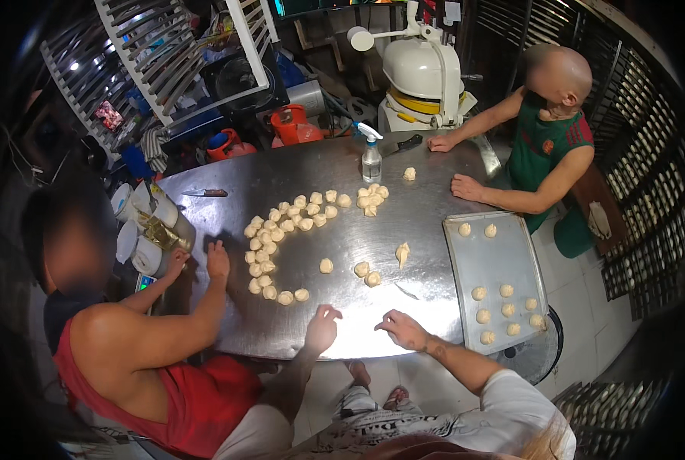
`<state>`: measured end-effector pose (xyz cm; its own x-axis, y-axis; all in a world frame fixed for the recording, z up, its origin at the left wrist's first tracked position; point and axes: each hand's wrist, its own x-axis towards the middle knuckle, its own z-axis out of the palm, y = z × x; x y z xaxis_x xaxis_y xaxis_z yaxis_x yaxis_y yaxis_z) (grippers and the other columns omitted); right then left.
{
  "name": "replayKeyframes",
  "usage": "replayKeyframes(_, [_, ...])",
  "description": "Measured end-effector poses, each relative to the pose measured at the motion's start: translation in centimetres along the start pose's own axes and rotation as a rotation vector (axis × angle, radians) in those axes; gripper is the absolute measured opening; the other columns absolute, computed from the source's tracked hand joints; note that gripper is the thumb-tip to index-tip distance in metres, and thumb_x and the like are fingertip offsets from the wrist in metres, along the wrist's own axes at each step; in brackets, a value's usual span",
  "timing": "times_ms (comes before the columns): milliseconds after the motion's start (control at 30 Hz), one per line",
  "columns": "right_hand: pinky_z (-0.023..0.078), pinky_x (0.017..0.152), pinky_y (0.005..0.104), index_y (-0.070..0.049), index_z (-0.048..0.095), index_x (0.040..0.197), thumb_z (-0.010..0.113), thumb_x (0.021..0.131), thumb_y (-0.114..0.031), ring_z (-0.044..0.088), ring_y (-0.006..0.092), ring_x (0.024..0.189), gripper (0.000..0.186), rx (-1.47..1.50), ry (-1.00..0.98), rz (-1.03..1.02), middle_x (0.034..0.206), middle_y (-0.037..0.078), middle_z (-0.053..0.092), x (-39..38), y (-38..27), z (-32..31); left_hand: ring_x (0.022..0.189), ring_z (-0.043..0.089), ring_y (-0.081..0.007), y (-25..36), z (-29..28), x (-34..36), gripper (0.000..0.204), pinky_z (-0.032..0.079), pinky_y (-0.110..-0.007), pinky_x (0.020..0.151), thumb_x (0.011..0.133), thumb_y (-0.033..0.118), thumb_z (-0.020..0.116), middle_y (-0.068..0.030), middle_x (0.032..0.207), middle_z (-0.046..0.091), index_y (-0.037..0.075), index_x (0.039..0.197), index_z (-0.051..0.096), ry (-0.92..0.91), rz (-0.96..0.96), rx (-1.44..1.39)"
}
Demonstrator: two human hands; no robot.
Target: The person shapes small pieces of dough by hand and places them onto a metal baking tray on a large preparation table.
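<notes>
My left hand [322,328] is over the near edge of the metal table [319,230], its fingers loosely bent and nothing visible in them. To its right, my right hand [405,330] points inward with thumb and forefinger stretched out, also holding nothing I can see. Beyond my hands lie a single dough ball [326,265], a touching pair of dough balls [367,274] and a pointed, twisted dough piece [402,255]. A thin, flat sliver [406,291] of unclear kind lies nearer my right hand. Several dough balls [264,238] form a curved band at left; another cluster [372,199] sits farther back.
A tray [456,280] with spaced dough balls overhangs the table's right side. Farther back are a spray bottle [371,162], a dark-handled knife [405,143] and a brown-handled knife [212,193]. A co-worker in red [135,337] works at left beside tubs [144,257]; another in green [549,138] leans at right.
</notes>
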<state>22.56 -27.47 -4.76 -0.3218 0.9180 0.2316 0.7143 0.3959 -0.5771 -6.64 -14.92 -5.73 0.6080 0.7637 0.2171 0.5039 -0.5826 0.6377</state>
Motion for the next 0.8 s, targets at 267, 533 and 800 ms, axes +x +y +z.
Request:
replayKeyframes(267, [0.055, 0.091, 0.0453, -0.012, 0.074, 0.119, 0.065, 0.092, 0.001, 0.066, 0.0326, 0.105, 0.031, 0.075, 0.287, 0.150, 0.114, 0.012, 0.066, 3.2, -4.9, 2.6, 0.106, 0.068, -0.0404, 1.9, 1.5, 0.7, 0.024, 0.054, -0.049, 0.092, 0.091, -0.001, 0.062, -0.0133, 0.120, 0.068, 0.012, 0.109, 0.071, 0.051, 0.008, 0.134])
replayKeyframes(533, [0.057, 0.098, 0.0430, -0.018, 0.077, 0.115, 0.069, 0.091, -0.006, 0.066, 0.0351, 0.116, 0.028, -0.147, 0.352, 0.059, 0.125, 0.012, 0.067, 6.2, -2.6, -1.2, 0.113, 0.068, -0.0320, 5.4, -0.5, 8.8, 0.023, 0.051, -0.048, 0.095, 0.090, 0.002, 0.063, -0.0097, 0.120, 0.069, 0.015, 0.107, 0.073, 0.235, 0.127, 0.277])
replayKeyframes(800, [0.053, 0.099, 0.0474, -0.010, 0.072, 0.117, 0.065, 0.088, -0.001, 0.065, 0.0357, 0.109, 0.031, 0.149, 0.194, 0.075, 0.111, 0.015, 0.066, -0.7, -1.3, -0.2, 0.110, 0.067, -0.0373, 0.3, -0.1, 1.1, 0.021, 0.052, -0.048, 0.097, 0.091, 0.003, 0.063, -0.0118, 0.125, 0.068, 0.011, 0.109, 0.072, -0.066, -0.055, 0.024])
